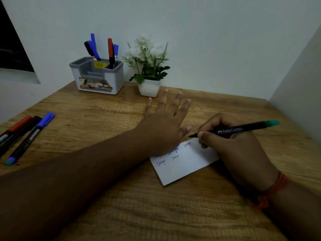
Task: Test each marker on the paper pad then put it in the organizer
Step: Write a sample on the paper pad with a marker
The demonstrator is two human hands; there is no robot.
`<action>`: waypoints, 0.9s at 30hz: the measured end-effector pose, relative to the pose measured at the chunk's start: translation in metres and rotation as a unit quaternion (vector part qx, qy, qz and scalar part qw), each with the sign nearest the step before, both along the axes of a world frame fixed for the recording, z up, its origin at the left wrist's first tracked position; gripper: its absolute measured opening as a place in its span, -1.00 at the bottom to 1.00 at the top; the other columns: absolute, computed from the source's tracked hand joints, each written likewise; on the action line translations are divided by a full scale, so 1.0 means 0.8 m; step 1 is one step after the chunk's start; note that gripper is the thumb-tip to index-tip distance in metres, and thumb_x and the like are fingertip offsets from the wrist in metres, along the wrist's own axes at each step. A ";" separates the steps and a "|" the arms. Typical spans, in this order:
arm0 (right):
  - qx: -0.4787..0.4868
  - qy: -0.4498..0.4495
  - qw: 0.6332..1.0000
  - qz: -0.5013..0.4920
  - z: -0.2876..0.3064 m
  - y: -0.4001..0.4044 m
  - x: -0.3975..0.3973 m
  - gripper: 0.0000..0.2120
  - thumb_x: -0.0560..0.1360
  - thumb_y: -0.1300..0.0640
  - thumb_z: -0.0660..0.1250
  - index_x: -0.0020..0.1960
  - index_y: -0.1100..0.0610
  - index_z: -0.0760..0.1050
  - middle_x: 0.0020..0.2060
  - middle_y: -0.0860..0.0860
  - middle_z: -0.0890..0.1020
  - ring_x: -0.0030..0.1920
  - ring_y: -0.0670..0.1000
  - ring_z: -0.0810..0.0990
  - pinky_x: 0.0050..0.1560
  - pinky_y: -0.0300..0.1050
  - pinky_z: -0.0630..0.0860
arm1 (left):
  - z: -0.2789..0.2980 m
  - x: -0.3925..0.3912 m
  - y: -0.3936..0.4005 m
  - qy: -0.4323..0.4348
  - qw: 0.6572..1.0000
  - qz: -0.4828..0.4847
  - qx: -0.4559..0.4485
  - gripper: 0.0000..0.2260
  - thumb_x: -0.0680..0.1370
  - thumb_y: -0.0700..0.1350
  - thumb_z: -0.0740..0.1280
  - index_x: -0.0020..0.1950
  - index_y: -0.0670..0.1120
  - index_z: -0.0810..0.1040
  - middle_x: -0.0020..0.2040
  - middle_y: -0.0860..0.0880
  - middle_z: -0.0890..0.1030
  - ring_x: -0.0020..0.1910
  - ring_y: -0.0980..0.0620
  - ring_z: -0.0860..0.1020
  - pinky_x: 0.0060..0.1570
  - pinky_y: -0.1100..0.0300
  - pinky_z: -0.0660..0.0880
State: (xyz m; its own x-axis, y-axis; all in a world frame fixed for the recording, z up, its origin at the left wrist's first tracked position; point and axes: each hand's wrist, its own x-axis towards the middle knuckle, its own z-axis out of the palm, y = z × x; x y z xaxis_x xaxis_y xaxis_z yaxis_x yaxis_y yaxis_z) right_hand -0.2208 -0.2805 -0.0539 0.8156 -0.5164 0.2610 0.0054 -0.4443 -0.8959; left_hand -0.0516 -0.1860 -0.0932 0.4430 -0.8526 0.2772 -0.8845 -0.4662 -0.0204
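Bare forearms, red thread wristband (pixel 272 192)

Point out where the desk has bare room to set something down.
Bare wood lies between the loose markers and the left hand, and in front of the organizer. The near edge below the paper pad is free. Crowded around the pad and right hand.
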 end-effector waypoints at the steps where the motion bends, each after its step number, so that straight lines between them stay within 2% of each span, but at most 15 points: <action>1: 0.006 -0.011 1.000 -0.014 0.002 -0.003 0.001 -0.97 0.46 0.27 0.42 -0.14 0.20 0.59 -0.29 0.05 0.68 -0.23 -0.19 0.66 -0.20 -0.34 0.56 | 0.001 0.000 0.000 0.004 1.000 -0.008 0.001 -0.39 0.63 0.26 -0.12 0.58 0.07 -0.28 0.61 -0.01 -0.30 0.54 -0.14 -0.38 0.46 -0.35 -0.19; 4: 0.010 -0.031 0.999 -0.040 0.007 -0.010 0.002 -0.98 0.48 0.24 0.41 -0.13 0.17 0.59 -0.27 0.06 0.67 -0.25 -0.10 0.64 -0.19 -0.32 0.55 | 0.004 0.002 0.000 0.009 1.000 -0.027 -0.001 -0.38 0.62 0.26 -0.11 0.58 0.09 -0.31 0.60 0.02 -0.31 0.54 -0.10 -0.40 0.47 -0.31 -0.22; 7: 0.023 -0.034 0.997 -0.063 0.011 -0.017 0.002 -0.98 0.49 0.21 0.42 -0.11 0.12 0.60 -0.23 0.01 0.69 -0.20 -0.07 0.66 -0.10 -0.19 0.60 | 0.007 0.003 0.001 0.023 0.999 -0.039 -0.002 -0.38 0.62 0.27 -0.10 0.57 0.12 -0.34 0.59 0.05 -0.32 0.53 -0.05 -0.42 0.48 -0.27 -0.25; 11: 0.144 -0.101 0.983 -0.060 0.021 -0.030 0.009 -0.89 0.48 0.34 0.40 -0.09 0.15 0.59 -0.15 0.06 0.70 -0.05 0.06 0.70 0.09 -0.04 0.63 | 0.018 0.007 0.004 0.074 0.996 -0.040 -0.024 -0.39 0.64 0.23 -0.06 0.58 0.14 -0.30 0.61 0.08 -0.27 0.54 0.00 -0.39 0.50 -0.22 -0.25; 14: 0.246 -0.133 0.960 -0.018 0.037 -0.044 0.018 -0.87 0.52 0.43 0.32 -0.03 0.25 0.57 -0.12 0.12 0.66 -0.03 0.04 0.67 0.14 -0.09 0.62 | 0.029 0.019 0.010 0.095 0.995 -0.027 -0.035 -0.43 0.66 0.18 0.03 0.61 0.09 -0.09 0.62 0.07 -0.19 0.56 0.00 -0.33 0.50 -0.23 -0.22; 17: 0.242 -0.111 0.964 -0.003 0.046 -0.061 0.033 -0.87 0.54 0.41 0.31 0.03 0.33 0.60 0.01 0.23 0.67 0.06 0.11 0.68 0.19 -0.05 0.61 | 0.031 0.036 0.017 0.080 0.997 -0.014 -0.020 -0.54 0.62 0.17 0.14 0.50 0.08 0.26 0.63 0.05 -0.10 0.58 -0.01 -0.26 0.50 -0.25 -0.18; 19: 0.228 -0.111 0.967 -0.009 0.045 -0.067 0.043 -0.85 0.54 0.41 0.30 0.05 0.35 0.61 0.07 0.26 0.67 0.13 0.15 0.67 0.21 -0.02 0.60 | 0.029 0.042 0.018 0.092 0.996 -0.004 -0.018 -0.58 0.61 0.16 0.19 0.44 0.09 0.33 0.63 0.05 -0.05 0.59 -0.02 -0.21 0.51 -0.23 -0.19; 21: 0.263 -0.114 0.958 -0.011 0.037 -0.069 0.050 -0.84 0.55 0.42 0.28 0.08 0.39 0.59 0.03 0.26 0.67 0.10 0.14 0.66 0.23 -0.01 0.59 | 0.026 0.044 0.017 0.118 0.993 0.003 -0.028 -0.62 0.60 0.12 0.22 0.40 0.07 0.36 0.62 0.06 0.02 0.59 -0.01 -0.15 0.52 -0.21 -0.17; 24: 0.301 -0.099 0.948 -0.003 0.020 -0.069 0.055 -0.84 0.55 0.42 0.29 0.11 0.37 0.56 0.01 0.29 0.64 0.01 0.13 0.65 0.20 -0.01 0.60 | 0.018 0.048 0.011 0.146 0.988 0.012 -0.052 -0.65 0.59 0.12 0.25 0.35 0.08 0.39 0.60 0.07 0.14 0.59 0.00 0.00 0.51 -0.21 -0.01; 27: 0.285 -0.097 0.954 0.005 0.013 -0.072 0.055 -0.87 0.53 0.45 0.30 0.04 0.30 0.51 -0.01 0.24 0.66 -0.05 0.14 0.69 0.12 0.00 0.64 | 0.014 0.051 0.005 0.152 0.985 0.016 -0.080 -0.76 0.58 0.10 0.28 0.22 0.09 0.46 0.45 0.07 0.37 0.45 0.02 0.29 0.39 -0.12 0.28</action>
